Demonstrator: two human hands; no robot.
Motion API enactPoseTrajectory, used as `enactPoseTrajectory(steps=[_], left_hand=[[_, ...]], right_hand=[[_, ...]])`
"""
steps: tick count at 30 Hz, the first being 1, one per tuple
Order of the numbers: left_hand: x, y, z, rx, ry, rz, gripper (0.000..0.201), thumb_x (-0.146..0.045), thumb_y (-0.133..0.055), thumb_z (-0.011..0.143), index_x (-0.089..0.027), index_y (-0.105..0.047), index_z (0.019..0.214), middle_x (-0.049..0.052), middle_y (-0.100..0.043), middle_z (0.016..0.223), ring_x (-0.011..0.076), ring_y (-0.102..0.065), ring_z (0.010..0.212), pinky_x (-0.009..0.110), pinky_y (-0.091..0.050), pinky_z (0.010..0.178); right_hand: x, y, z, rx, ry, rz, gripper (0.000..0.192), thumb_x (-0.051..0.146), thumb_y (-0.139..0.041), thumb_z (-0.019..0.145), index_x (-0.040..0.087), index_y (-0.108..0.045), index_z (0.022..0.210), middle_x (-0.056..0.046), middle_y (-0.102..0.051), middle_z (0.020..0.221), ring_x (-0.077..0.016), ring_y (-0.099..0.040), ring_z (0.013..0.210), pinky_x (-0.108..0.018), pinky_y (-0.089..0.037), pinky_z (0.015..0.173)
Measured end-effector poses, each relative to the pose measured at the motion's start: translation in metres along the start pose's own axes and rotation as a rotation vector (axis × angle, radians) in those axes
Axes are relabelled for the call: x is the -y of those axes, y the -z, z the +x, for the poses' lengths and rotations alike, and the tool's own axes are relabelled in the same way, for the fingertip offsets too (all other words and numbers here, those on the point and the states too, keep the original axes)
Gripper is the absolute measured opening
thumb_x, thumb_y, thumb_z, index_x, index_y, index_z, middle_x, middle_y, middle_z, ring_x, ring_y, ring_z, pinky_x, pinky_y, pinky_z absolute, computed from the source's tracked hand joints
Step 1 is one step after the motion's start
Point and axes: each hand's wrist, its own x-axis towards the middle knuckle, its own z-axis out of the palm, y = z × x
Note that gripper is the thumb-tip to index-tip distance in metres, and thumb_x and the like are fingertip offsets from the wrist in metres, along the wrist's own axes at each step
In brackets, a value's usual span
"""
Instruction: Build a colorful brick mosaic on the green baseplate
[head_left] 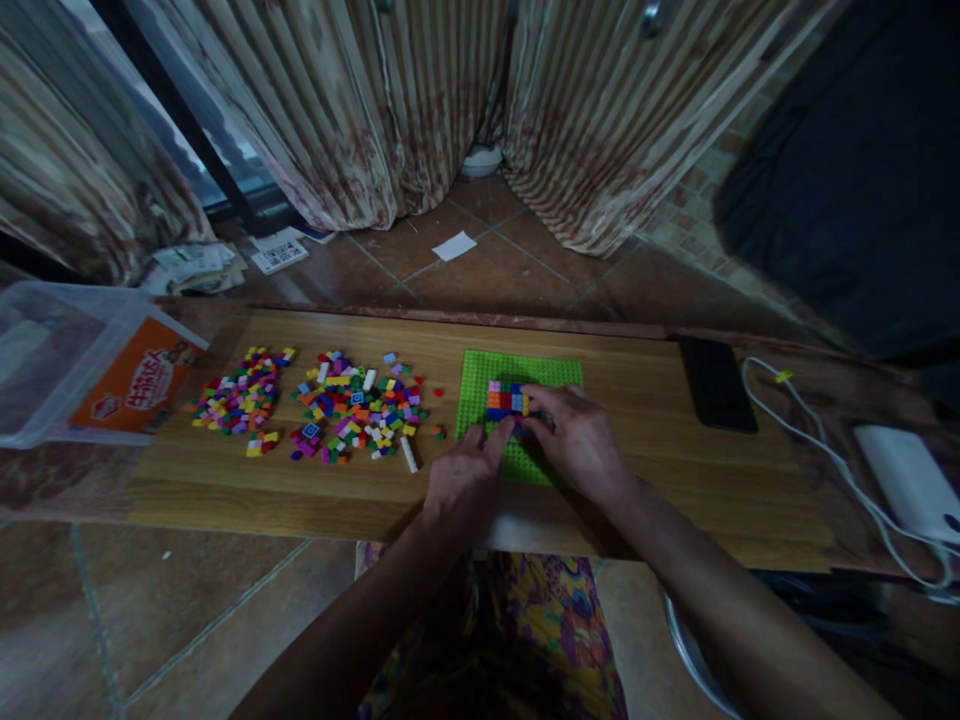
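Note:
A green studded baseplate (474,375) lies on the wooden table, with a small block of toy bricks (505,398) in pink, red and blue standing on its middle. My right hand (583,435) reaches in from the right, thumb and fingers closed about the block's right end. From the near left comes my left hand (466,472), its fingers drawn together and the index fingertip against the block's near side. Fingers hide part of the block, so any single brick between the fingertips cannot be made out.
Left of the baseplate lie loose bricks (360,405) and a second pile of bricks (244,395). A clear plastic bin (67,350) with an orange label stands at the far left. To the right are a black phone (718,385), a white power bank (907,480) and a white cable (825,440).

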Motion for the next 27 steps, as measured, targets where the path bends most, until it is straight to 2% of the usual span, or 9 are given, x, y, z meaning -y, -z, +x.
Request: enactPoseTrajectory(steps=[4, 7, 12, 17, 23, 27], left_hand=[[0.001, -0.003, 0.001, -0.022, -0.008, 0.021, 0.054, -0.016, -0.041, 0.091, -0.024, -0.041, 0.145, 0.009, -0.063, 0.102, 0.02, -0.063, 0.082, 0.026, -0.049, 0.063], [0.0, -0.003, 0.001, -0.021, -0.003, 0.036, 0.054, -0.015, -0.042, 0.091, -0.024, -0.041, 0.145, 0.01, -0.063, 0.101, 0.0209, -0.063, 0.081, 0.027, -0.048, 0.063], [-0.004, 0.003, 0.002, 0.017, 0.007, 0.089, 0.052, -0.014, -0.043, 0.092, -0.024, -0.045, 0.143, 0.011, -0.064, 0.099, 0.0222, -0.064, 0.079, 0.029, -0.048, 0.061], [-0.008, 0.009, 0.003, 0.072, 0.009, 0.188, 0.053, -0.014, -0.042, 0.092, -0.024, -0.042, 0.144, 0.01, -0.063, 0.1, 0.0218, -0.065, 0.083, 0.029, -0.051, 0.064], [-0.009, 0.008, 0.006, 0.115, 0.011, 0.249, 0.051, -0.016, -0.041, 0.094, -0.025, -0.04, 0.144, 0.007, -0.061, 0.098, 0.0204, -0.065, 0.084, 0.028, -0.054, 0.065], [-0.009, 0.006, 0.008, 0.092, 0.004, 0.278, 0.051, -0.015, -0.041, 0.095, -0.025, -0.04, 0.145, 0.008, -0.06, 0.095, 0.0198, -0.065, 0.082, 0.027, -0.053, 0.063]], right_hand=[[-0.014, 0.006, -0.007, -0.161, -0.205, 0.176, 0.025, 0.029, -0.059, 0.086, 0.02, -0.066, 0.108, -0.007, -0.072, 0.095, -0.0233, -0.065, 0.088, -0.041, -0.051, 0.083], [-0.02, 0.0, -0.013, -0.186, -0.337, 0.259, 0.034, 0.038, -0.058, 0.086, 0.017, -0.064, 0.112, -0.011, -0.071, 0.103, -0.0248, -0.065, 0.09, -0.042, -0.052, 0.081], [-0.013, -0.019, -0.018, -0.18, -0.372, 0.179, 0.047, 0.043, -0.063, 0.082, 0.014, -0.062, 0.12, -0.017, -0.065, 0.115, -0.0301, -0.058, 0.107, -0.048, -0.046, 0.093], [-0.011, -0.031, -0.018, -0.202, -0.455, 0.225, 0.051, 0.04, -0.066, 0.079, 0.014, -0.059, 0.122, -0.016, -0.063, 0.118, -0.0298, -0.056, 0.109, -0.05, -0.044, 0.097], [-0.01, -0.033, -0.017, -0.202, -0.493, 0.312, 0.051, 0.035, -0.068, 0.075, 0.015, -0.06, 0.121, -0.014, -0.062, 0.119, -0.0277, -0.057, 0.11, -0.046, -0.045, 0.098], [-0.005, -0.032, -0.016, -0.209, -0.488, 0.312, 0.047, 0.037, -0.065, 0.078, 0.014, -0.062, 0.118, -0.015, -0.062, 0.117, -0.0274, -0.058, 0.108, -0.046, -0.045, 0.098]])
